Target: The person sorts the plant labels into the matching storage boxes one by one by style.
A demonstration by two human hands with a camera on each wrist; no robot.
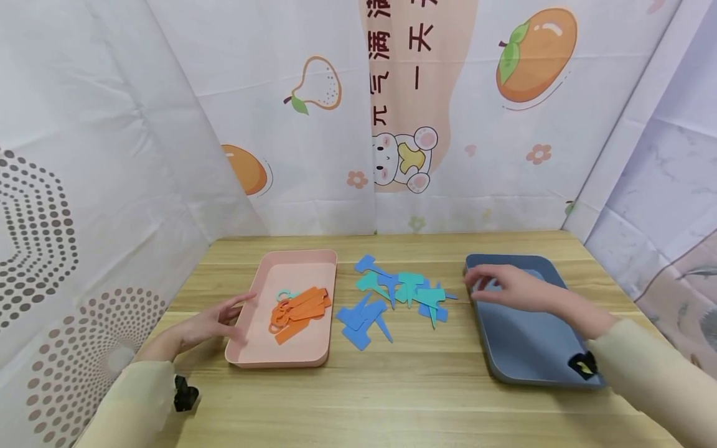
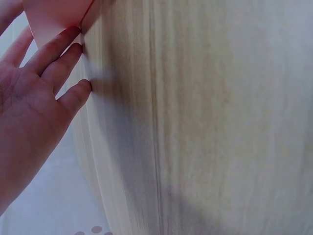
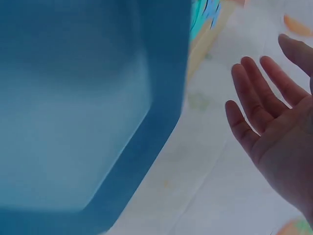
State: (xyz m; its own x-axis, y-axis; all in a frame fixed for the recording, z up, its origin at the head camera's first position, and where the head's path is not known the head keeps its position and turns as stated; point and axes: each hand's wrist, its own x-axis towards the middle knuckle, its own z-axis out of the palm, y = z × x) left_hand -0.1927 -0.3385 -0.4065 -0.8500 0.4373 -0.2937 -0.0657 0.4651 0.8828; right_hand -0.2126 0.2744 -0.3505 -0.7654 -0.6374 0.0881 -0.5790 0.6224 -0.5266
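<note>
My left hand (image 1: 210, 323) is at the left side of the pink tray (image 1: 263, 342), fingers loosely spread and fingertips right at its rim. Orange flat tags with loops (image 1: 299, 311) lie heaped in that tray, a teal ring (image 1: 284, 294) beside them. Over the left side of the blue-grey tray (image 1: 532, 348) hovers my right hand (image 1: 510, 286), fingers relaxed; its palm shows bare in the right wrist view. A lighter blue flat piece (image 1: 534, 274) in that tray is partly hidden by the hand. Between the trays lie blue T-shaped plant labels (image 1: 355, 320) and teal ones (image 1: 411, 283).
Both trays stand on a wood-grain table (image 1: 392, 398). A printed white curtain (image 1: 325, 155) hangs along the table's back edge, with further cloth at the left and right. Several labels overlap in a loose pile mid-table.
</note>
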